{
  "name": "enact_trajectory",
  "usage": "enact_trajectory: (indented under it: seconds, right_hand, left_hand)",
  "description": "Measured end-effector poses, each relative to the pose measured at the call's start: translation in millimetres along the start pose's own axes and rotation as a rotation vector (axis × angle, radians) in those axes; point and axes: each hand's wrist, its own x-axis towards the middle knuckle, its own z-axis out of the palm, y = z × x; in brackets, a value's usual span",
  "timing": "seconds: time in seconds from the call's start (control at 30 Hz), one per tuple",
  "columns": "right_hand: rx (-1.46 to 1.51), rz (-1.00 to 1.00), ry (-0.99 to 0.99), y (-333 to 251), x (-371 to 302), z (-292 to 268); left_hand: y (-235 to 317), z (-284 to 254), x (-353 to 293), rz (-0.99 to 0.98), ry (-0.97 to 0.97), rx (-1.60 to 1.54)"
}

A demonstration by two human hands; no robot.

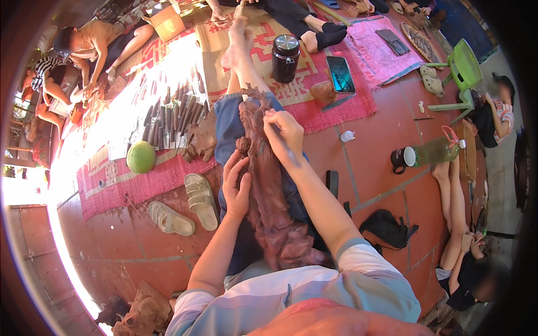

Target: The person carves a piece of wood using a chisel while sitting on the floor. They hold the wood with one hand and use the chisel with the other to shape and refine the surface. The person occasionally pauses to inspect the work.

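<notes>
A long reddish-brown wooden carving [268, 190] lies along my lap and thighs, its narrow, jagged end pointing away from me. My left hand [235, 190] rests against its left side, with bent fingers gripping it by a round carved knob [242, 145]. On the upper part of the carving, my right hand [284, 131] is closed in a pinch with its fingertips against the wood. Whatever those fingers hold is hidden or too small to make out.
Left of my legs, many dark-handled carving tools [174, 117] lie in rows near a green round fruit [140, 157] and sandals [200, 201]. A black flask [286, 59], a phone [341, 74], a mug [403, 159] and a green bottle [437, 152] stand or lie rightward. Other people sit around.
</notes>
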Motion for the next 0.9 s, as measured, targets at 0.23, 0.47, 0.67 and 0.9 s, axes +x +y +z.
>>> enact_trajectory:
  seconds: [0.23, 0.47, 0.67, 0.9]
  right_hand:
    - [-0.01, -0.009, -0.019, -13, 5, -8]
    - [0.003, -0.018, -0.142, -7, 4, -14]
    - [-0.069, -0.032, -0.055, 2, -3, -8]
    - [-0.033, -0.036, 0.001, 0, 1, -9]
  left_hand:
    - [3, -2, 2, 0.003, 0.001, -0.012]
    - [1, -2, 1, 0.009, 0.006, -0.022]
    - [0, -1, 4, 0.022, 0.005, -0.014]
    - [0, 1, 0, 0.014, -0.004, -0.011]
